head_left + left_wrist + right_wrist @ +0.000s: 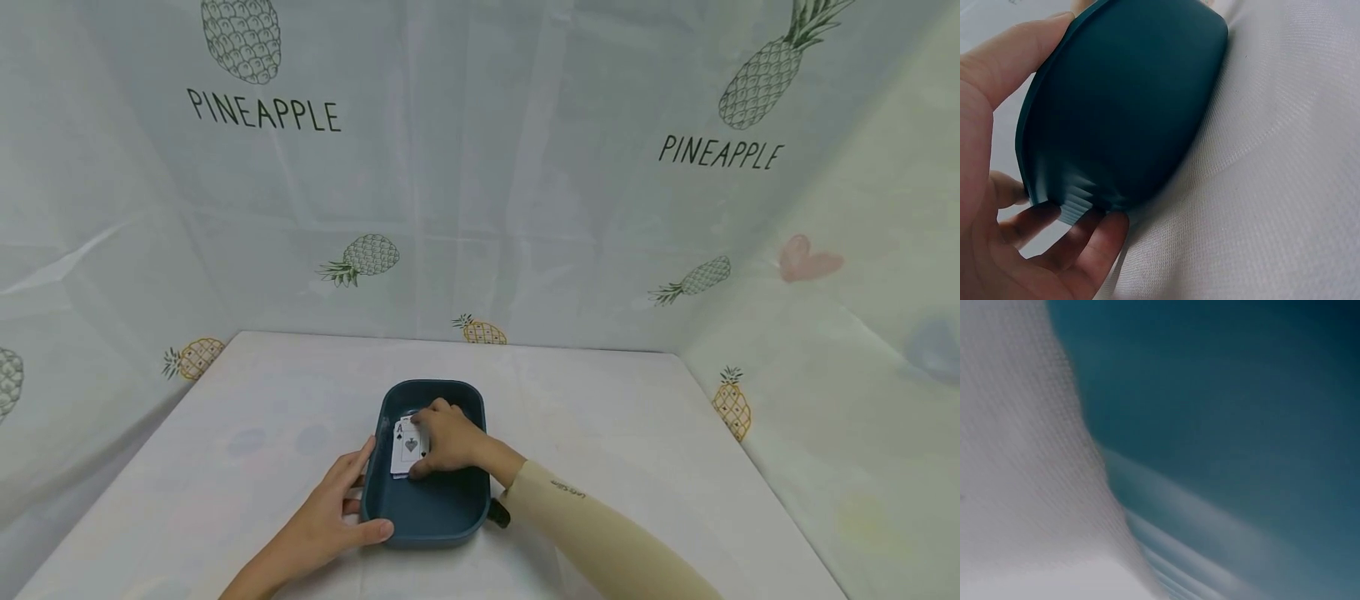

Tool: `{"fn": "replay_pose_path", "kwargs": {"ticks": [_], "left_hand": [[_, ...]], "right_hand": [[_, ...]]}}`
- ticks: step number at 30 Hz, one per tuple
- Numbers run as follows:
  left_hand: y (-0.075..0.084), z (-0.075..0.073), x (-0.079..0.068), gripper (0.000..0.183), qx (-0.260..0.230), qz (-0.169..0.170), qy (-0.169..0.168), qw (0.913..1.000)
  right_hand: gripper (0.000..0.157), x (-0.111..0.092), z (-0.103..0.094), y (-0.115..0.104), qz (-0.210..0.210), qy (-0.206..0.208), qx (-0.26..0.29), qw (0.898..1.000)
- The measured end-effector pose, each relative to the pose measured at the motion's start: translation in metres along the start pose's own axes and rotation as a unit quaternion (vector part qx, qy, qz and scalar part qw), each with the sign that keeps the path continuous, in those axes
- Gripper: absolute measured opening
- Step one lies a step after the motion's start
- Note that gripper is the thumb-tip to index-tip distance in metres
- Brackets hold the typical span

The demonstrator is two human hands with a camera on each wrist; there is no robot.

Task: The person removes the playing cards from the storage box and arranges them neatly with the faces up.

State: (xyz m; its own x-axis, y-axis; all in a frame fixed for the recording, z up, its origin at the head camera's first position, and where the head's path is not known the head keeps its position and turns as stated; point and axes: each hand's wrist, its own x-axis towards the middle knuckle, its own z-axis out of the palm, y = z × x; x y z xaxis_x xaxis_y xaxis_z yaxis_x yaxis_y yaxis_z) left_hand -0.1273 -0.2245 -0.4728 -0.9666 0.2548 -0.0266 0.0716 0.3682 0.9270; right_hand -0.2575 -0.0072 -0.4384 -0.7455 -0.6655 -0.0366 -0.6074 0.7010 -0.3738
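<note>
A deep blue rectangular tray [427,521] with rounded corners stands on the table. Inside it, toward the left, lies a small stack of playing cards [405,454], an ace of spades face up on top. My right hand [448,437] reaches in over the right wall and holds the stack, thumb at its near edge and fingers at its far edge. My left hand [330,504] grips the tray's left side, its thumb near the front corner. In the left wrist view, bent fingers [1107,244] meet the outer wall. Only sleeve and tray wall [1222,425] fill the right wrist view; the fingers are hidden there.
A white cloth covers the table [600,433]. Pineapple-printed sheets [487,167] hang behind it and at both sides. Beside the tray's right wall, under the sleeved forearm [592,529], sits a small dark object [498,513].
</note>
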Motion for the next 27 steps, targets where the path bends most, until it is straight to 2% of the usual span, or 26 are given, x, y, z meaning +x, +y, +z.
{"fn": "replay_pose_path", "kwargs": {"ticks": [7, 17, 27], "left_hand": [[0.001, 0.0, -0.001, 0.107, 0.001, -0.003, 0.0, 1.0], [0.002, -0.001, -0.001, 0.108, 0.019, -0.009, 0.007, 0.9998], [0.0, 0.001, 0.0, 0.109, 0.015, -0.009, 0.009, 0.9998]], "right_hand": [[0.081, -0.005, -0.011, 0.0, -0.005, 0.013, 0.039, 0.999], [0.081, -0.024, -0.036, 0.006, -0.022, 0.03, 0.057, 0.998], [0.084, -0.041, -0.047, 0.025, -0.032, 0.051, 0.088, 0.994]]}}
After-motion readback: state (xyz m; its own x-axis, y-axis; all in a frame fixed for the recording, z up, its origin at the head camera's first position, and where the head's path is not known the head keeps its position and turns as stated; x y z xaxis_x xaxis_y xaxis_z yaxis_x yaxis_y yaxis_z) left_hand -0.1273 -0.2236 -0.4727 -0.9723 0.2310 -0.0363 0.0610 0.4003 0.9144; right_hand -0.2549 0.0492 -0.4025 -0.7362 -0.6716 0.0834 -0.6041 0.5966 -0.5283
